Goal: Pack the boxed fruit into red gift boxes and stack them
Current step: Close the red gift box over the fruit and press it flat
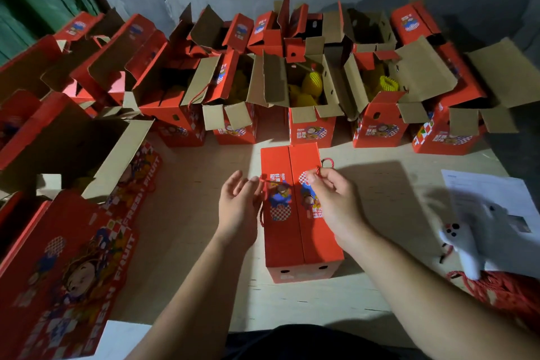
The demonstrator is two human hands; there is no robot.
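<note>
Closed red cardboard gift box [301,213] with a cartoon print sits in the middle of the pale wooden bench [190,213], both top flaps shut and meeting along the centre seam; step in hand looks like fitting the thin red cord handle [325,165] after packing. Right hand [333,199] is over the box's right flap, fingers [317,178] pinching the cord near the box's right edge. Left hand [238,204] is at the box's left side, fingers loosely spread, seemingly just touching a second bit of red cord there; can't tell if it really grips, reads as released. Behind, a row of open red gift boxes [312,102] stands with flaps up, yellow foam-netted fruit [312,83] visible inside some. More open boxes at left. At right lie white printed paper sheets [491,207], a white glove [470,245] and a pile of spare red cords [502,292]. Next move probably calls for seating the cord ends on both sides, then lifting the box off to a stack; no stack seen yet
</note>
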